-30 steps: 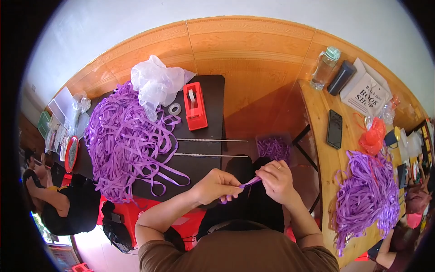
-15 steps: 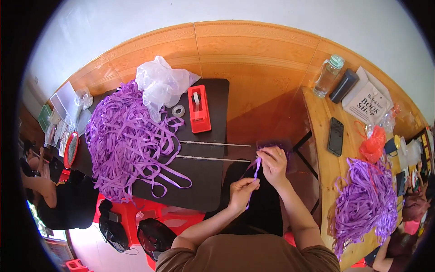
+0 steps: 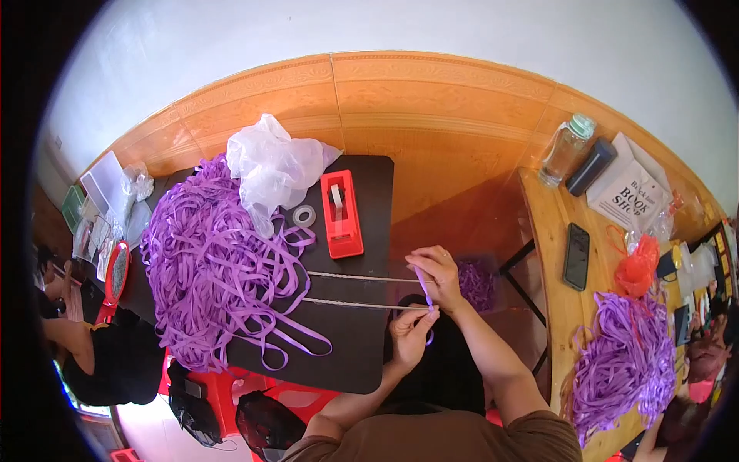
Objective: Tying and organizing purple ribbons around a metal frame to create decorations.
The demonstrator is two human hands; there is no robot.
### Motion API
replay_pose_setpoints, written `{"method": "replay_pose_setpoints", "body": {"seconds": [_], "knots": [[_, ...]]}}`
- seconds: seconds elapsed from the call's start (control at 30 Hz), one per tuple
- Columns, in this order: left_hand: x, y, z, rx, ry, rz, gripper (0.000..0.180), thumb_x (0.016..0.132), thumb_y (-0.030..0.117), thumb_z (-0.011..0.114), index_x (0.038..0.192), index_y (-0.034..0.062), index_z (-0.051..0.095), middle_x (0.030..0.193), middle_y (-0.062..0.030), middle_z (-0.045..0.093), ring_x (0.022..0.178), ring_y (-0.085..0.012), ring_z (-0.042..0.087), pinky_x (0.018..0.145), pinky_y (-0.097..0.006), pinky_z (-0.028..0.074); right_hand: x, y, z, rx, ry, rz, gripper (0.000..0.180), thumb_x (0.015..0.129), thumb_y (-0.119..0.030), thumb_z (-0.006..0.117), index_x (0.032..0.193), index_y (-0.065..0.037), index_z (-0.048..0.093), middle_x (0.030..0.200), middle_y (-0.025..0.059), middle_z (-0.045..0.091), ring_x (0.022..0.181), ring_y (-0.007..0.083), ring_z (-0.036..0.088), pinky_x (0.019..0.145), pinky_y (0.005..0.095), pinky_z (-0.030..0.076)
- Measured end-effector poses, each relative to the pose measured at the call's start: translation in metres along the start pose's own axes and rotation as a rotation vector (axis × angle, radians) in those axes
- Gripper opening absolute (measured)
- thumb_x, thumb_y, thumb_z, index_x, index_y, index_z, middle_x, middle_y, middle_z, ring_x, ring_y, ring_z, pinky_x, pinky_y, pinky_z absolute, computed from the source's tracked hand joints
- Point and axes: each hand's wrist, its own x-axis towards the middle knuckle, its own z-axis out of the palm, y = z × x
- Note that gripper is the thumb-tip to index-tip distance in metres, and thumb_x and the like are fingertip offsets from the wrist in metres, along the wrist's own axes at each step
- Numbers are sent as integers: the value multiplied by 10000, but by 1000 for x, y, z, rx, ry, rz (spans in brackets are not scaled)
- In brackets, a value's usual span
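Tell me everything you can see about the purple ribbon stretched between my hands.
The ribbon is a narrow, flat purple strip with a slight sheen, fabric-like or plastic. It slants between your right hand, farther from you, and your left hand, nearer, where thumb and fingers pinch it. A short loose end curves below the left fingertips. It crosses near the ends of two thin rods; whether it touches them is unclear.
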Motion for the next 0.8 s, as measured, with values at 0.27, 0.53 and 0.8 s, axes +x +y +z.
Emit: {"method": "replay_pose_setpoints", "body": {"seconds": [0.27,0.53,0.8], "knots": [[8,3,9,95,-109,72,128,803,-69,644,916,-17,671,880,-89,647,823,-132,591,757,-238,463,6,-1,-16,-24,47,56,232,718,42,677,934,-44,678,915,115,633,807,251,598,691,317,466],[11,-8,-9,28,-82,22,137,833,-35,621,955,7,666,922,-100,653,844,-141,598,788,-249,468,13,9,1,11,2,2,224,713,26,684,926,-44,673,902,107,635,800,257,597,687,327,463],[12,-4,-12,-140,115,50,171,905,6,539,1053,11,624,1001,-91,642,893,-142,605,853,-282,474,-1,20,30,11,-93,56,142,732,-21,657,873,-37,652,895,111,617,834,292,591,712,362,459]]}}
